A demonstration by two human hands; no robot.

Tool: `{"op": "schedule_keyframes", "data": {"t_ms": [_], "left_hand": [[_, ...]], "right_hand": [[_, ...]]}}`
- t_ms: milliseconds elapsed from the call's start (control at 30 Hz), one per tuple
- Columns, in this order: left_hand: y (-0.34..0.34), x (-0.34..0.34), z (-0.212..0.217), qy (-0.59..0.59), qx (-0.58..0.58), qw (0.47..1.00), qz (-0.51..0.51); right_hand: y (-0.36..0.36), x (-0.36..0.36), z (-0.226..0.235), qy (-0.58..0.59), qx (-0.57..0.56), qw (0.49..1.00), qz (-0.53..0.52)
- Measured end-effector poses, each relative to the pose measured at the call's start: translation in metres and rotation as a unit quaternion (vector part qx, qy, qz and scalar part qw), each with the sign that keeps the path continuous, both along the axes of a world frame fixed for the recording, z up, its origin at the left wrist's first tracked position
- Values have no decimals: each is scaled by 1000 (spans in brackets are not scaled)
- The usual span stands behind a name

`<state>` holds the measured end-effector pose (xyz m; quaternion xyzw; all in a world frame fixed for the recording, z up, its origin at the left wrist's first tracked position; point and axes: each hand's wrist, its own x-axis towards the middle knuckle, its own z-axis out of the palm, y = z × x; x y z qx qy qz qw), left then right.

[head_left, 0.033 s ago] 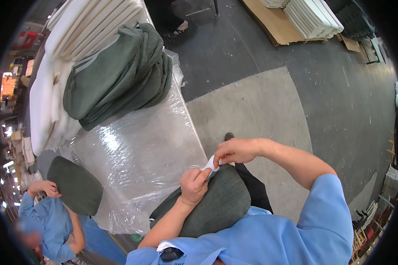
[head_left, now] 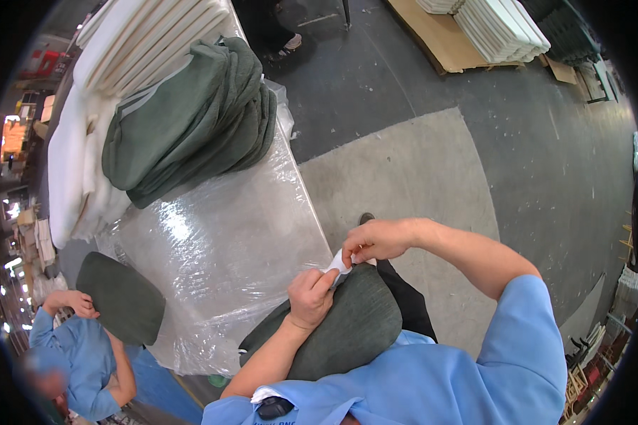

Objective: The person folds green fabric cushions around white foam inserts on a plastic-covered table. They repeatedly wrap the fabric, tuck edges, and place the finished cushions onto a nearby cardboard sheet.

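Both hands [head_left: 344,273] pinching white tag [head_left: 337,265]

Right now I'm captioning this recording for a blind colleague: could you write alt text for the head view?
Both hands pinch a small white tab at the edge of a dark green cushion, left hand below, right hand above. A plastic-wrapped table alongside holds a stack of green covers and white foam pads; a co-worker holds another green cushion.
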<state>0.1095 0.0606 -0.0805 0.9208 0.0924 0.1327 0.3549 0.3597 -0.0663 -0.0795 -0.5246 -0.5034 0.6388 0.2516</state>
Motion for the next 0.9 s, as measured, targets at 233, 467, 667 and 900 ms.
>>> {"op": "schedule_keyframes", "data": {"t_ms": [233,467,667,900], "left_hand": [[-6,1,6,1,-7,1000,14],[-17,-1,6,-12,-1,1000,-20],[-22,-4,7,-10,10,999,-35],[-27,0,6,11,-9,999,-43]], "right_hand": [[-5,-13,35,-228,119,966,21],[-29,-9,5,16,-32,998,-45],[-24,-14,26,-119,-12,993,8],[-40,-18,34,-108,-37,993,-29]]}}
